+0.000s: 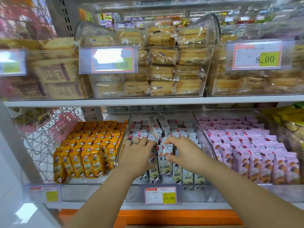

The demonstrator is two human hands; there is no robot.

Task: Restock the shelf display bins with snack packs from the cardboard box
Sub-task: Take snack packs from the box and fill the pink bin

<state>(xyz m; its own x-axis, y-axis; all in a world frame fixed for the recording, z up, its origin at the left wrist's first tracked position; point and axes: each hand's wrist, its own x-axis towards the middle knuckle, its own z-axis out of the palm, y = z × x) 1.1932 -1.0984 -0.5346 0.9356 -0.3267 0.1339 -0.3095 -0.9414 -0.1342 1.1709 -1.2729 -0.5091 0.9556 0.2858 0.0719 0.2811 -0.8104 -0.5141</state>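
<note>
Both forearms reach up from the bottom of the frame into the clear plastic middle bin [189, 193] on the lower shelf, at centre frame. The bin holds upright rows of grey-white snack packs [185, 175].

The left hand [139, 153] lies palm down, a dark ring on one finger. Its fingers are bent and the tips are sunk among the packs, so I cannot tell whether they grip one. The right hand [182, 152], just beside it, has its wrist angled inward. Its thumb and forefinger pinch the top of one grey-white cartoon-printed pack [167, 153], which stands upright in the front rows between the two hands.

Orange foil snack packs [85, 153] fill the bin to the left and pink snack packs [246, 145] the one to the right. A red-and-yellow price label [160, 195] sits on the bin's front.
</note>
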